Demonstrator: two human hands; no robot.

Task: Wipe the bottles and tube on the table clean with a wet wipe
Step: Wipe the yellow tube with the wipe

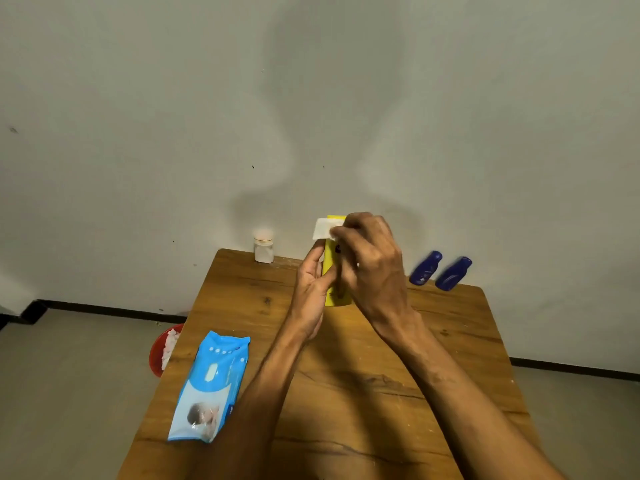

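Right hand [372, 265]: fingers curled round a white wipe [323, 228], pressing it against the upper part of the tube [333, 296]; one corner of the wipe sticks out past the fingers to the left. Left hand [313, 289]: thumb and fingers closed on the tube's middle from the left side, holding it upright above the far half of the table [460, 327]. Tube: yellow, its base near the tabletop, contact not discernible, its top edge showing above the wipe. White bottle [264, 250]: small, upright, at the far edge of the table, left of the hands. First blue bottle [425, 268] and second blue bottle [453, 274]: side by side at the far right edge, both tilted. Pack [211, 386]: blue wet-wipe pack, flat on the near left of the table. Bin [157, 351]: red, on the floor just left of the table, holding white crumpled material
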